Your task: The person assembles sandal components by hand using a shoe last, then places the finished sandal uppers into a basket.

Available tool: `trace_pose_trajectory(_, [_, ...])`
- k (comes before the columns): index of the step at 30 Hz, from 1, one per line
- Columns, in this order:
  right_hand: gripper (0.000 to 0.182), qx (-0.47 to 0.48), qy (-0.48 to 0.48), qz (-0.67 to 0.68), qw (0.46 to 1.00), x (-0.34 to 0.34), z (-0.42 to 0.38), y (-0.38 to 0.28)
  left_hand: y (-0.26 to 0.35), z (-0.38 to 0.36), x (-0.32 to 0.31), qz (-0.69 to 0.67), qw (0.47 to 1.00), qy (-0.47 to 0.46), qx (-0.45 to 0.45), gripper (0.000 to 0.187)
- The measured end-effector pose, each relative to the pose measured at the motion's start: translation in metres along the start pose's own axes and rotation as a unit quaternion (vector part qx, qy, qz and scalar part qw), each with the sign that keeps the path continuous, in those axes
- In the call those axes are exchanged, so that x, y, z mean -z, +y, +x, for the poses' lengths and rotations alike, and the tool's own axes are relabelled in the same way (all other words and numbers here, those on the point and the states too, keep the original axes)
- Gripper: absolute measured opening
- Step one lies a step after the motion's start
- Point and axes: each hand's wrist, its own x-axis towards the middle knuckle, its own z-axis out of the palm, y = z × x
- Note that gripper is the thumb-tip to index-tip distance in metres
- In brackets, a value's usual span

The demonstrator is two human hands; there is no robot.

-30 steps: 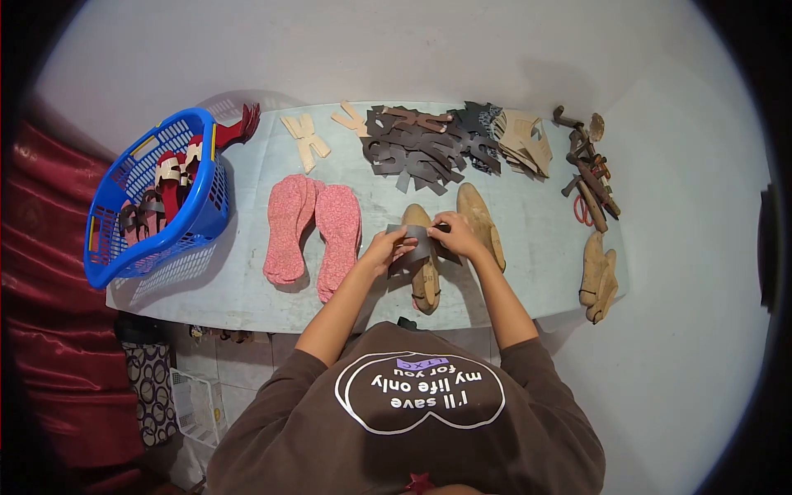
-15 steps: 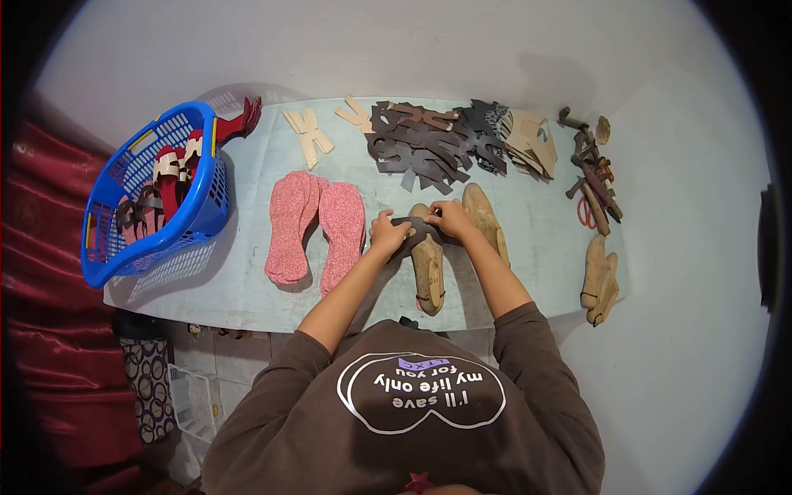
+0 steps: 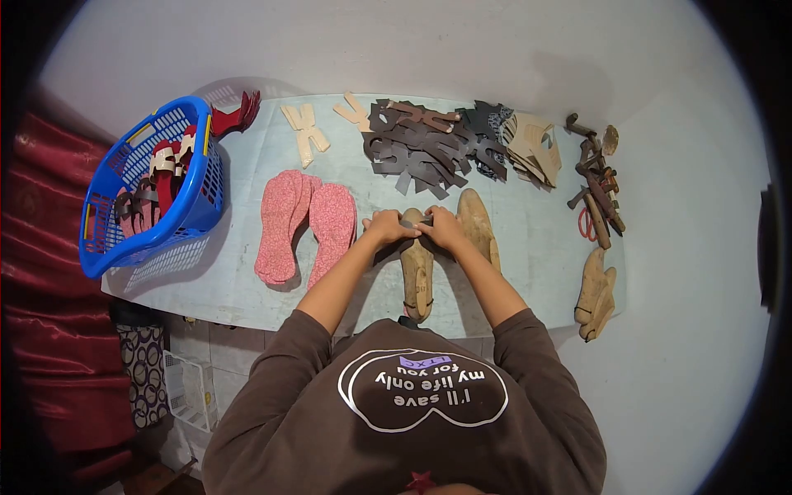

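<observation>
A wooden shoe last lies on the table before me, toe pointing away. Across its front part runs a dark shoe upper strap, mostly covered by my fingers. My left hand grips the strap on the left of the last, thumb over the top. On the other side my right hand holds the strap with fingers curled down beside the last. Both hands are closed, and their thumbs nearly meet over the wood. Another wooden last rests just right of my right hand.
Pink patterned soles lie in stacks to the left. A blue basket holding sandals stands at the left end. Dark cut uppers pile up at the back. Tools, red-handled scissors and more lasts line the right side.
Both hands have drawn closer together over the last, and the strap's middle is now more hidden. The view has shifted slightly.
</observation>
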Motion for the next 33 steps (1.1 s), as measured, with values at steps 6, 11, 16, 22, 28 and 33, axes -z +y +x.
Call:
trace_pose_trajectory(6, [0.053, -0.039, -0.078, 0.036, 0.996, -0.004, 0.007, 0.007, 0.01, 0.01, 0.009, 0.068, 0.996, -0.058, 0.022, 0.086])
trace_pose_trajectory(11, [0.055, -0.054, -0.082, 0.032, 0.995, -0.001, 0.013, 0.001, -0.002, 0.024, 0.002, -0.022, 0.996, -0.071, 0.042, 0.07])
trace_pose_trajectory(16, [0.053, -0.01, -0.12, 0.093, 0.988, -0.01, 0.022, 0.018, -0.038, 0.052, -0.033, -0.127, 0.987, -0.101, 0.006, 0.074])
trace_pose_trajectory(22, [0.041, 0.013, -0.119, 0.193, 0.974, 0.024, 0.007, 0.006, -0.011, 0.009, -0.009, -0.219, 0.972, -0.045, -0.065, 0.072])
trace_pose_trajectory(28, [0.039, 0.058, -0.135, 0.255, 0.956, 0.054, -0.011, 0.006, 0.031, -0.044, 0.022, -0.138, 0.987, 0.015, -0.086, 0.069])
trace_pose_trajectory(33, [0.039, 0.084, -0.158, 0.221, 0.959, 0.083, -0.028, -0.012, 0.046, -0.067, 0.025, -0.113, 0.986, 0.045, -0.117, 0.067])
